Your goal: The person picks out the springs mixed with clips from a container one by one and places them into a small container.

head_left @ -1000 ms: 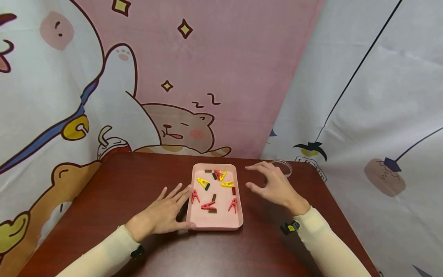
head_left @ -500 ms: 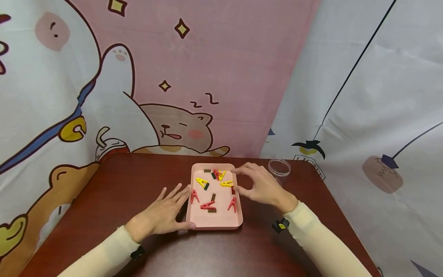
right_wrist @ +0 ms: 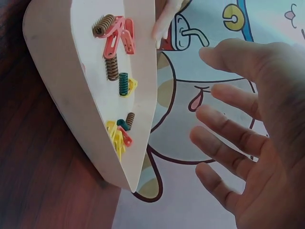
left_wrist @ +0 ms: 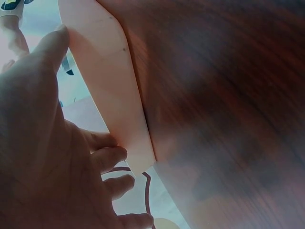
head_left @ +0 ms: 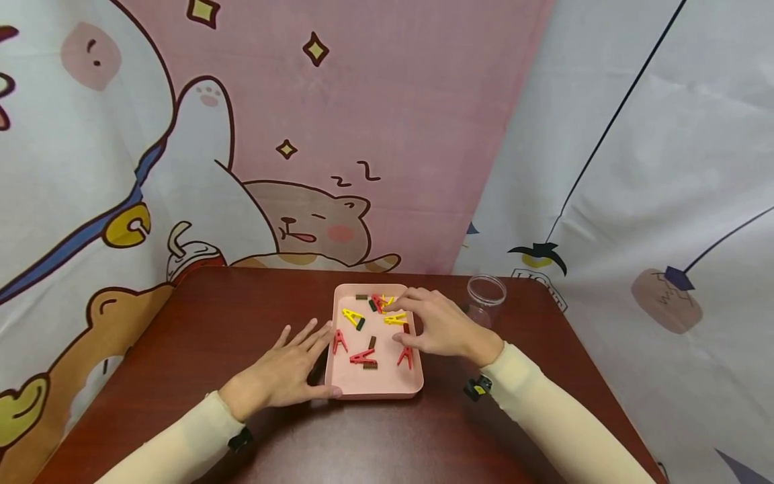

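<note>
A pink tray holds red clips, yellow clips and several coil springs in brown, green and red. A brown spring and a green spring show clearly in the right wrist view. My left hand lies along the tray's left side, fingers spread, with fingertips and thumb at its rim. Over the tray's right side hovers my right hand, thumb and fingers apart and nothing between them. It is nearest a yellow clip and a red clip, and partly covers the red spring.
Behind my right hand stands a clear round jar, its lower part partly hidden. The dark reddish-brown table runs back to a cartoon-printed curtain, with more curtain along the right.
My right hand has moved left from beside the jar to over the tray's right side, uncovering the jar. My left hand stays at the tray's left rim.
</note>
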`<state>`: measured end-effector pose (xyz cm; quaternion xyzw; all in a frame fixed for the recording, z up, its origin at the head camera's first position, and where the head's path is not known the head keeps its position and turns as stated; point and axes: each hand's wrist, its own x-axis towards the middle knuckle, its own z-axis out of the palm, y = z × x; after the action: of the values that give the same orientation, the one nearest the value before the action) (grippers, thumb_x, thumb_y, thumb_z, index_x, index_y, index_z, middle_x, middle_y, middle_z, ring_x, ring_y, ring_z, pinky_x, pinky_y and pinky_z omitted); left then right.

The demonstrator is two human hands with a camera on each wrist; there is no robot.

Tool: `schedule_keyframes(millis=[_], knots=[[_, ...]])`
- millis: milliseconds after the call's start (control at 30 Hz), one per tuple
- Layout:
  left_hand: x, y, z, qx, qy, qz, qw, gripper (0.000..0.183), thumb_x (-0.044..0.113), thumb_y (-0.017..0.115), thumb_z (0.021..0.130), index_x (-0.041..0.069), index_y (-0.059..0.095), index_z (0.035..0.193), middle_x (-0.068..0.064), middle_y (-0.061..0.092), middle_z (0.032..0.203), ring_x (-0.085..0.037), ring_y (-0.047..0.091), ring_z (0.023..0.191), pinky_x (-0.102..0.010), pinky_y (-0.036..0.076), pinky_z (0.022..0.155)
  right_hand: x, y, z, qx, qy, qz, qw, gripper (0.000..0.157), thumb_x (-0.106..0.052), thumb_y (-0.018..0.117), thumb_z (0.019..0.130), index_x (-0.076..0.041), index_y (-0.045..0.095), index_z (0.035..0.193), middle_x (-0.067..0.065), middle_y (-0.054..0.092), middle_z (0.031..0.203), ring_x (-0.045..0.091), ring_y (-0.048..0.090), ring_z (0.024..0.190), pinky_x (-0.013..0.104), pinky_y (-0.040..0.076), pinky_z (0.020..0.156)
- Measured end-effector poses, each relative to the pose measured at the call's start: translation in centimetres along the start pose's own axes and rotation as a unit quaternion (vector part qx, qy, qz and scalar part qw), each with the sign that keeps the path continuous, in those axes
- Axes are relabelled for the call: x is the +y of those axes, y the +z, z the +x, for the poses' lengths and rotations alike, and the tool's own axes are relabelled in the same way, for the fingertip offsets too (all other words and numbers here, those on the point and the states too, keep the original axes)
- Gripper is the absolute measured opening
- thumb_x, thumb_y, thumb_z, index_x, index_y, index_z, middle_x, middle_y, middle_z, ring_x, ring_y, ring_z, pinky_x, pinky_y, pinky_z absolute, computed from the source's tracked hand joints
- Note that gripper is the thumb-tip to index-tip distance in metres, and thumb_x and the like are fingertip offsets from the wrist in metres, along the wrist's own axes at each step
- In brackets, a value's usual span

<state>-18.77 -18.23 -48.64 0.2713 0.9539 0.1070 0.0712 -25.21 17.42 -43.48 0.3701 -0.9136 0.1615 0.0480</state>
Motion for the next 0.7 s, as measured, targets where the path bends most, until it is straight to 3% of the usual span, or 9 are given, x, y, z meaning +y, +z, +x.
schedule_keyframes(millis=[267, 433, 700], knots=[[0.0, -0.1, 0.1, -0.004, -0.003, 0.004, 1.0000, 0.123, 0.087, 0.069, 0.100, 0.007, 0.031, 0.185, -0.013, 0.031, 0.194, -0.046, 0.026, 0.182, -0.085, 0.024, 0.138, -0.9, 0.3, 1.0, -0.035, -0.022, -0.001, 0.999, 0.052, -0.040, 0.091, 0.099, -0.031, 0.081, 0.149, -0.003, 0.077, 0.137, 0.015, 0.066, 0.099, 0.036, 0.058, 0.085], [0.3, -0.3, -0.1, -0.008, -0.002, 0.006, 1.0000, 0.123, 0.088, 0.068, 0.099, 0.007, 0.032, 0.184, -0.014, 0.032, 0.194, -0.046, 0.026, 0.181, -0.085, 0.025, 0.138, -1.6, 0.8, 1.7, -0.055, -0.052, -0.009, 0.997, 0.047, -0.035, 0.091, 0.099, -0.030, 0.082, 0.145, -0.003, 0.077, 0.141, 0.020, 0.076, 0.112, 0.042, 0.065, 0.094], [-0.5, 0.8, 0.0, 0.018, 0.014, -0.036, 0.9991, 0.122, 0.090, 0.066, 0.100, 0.010, 0.030, 0.186, -0.013, 0.030, 0.195, -0.047, 0.022, 0.182, -0.089, 0.017, 0.137, -2.5, 1.7, 2.8, -0.110, -0.068, -0.017, 0.991, 0.042, -0.031, 0.091, 0.100, -0.028, 0.084, 0.141, -0.005, 0.079, 0.140, 0.018, 0.074, 0.128, 0.044, 0.067, 0.098]])
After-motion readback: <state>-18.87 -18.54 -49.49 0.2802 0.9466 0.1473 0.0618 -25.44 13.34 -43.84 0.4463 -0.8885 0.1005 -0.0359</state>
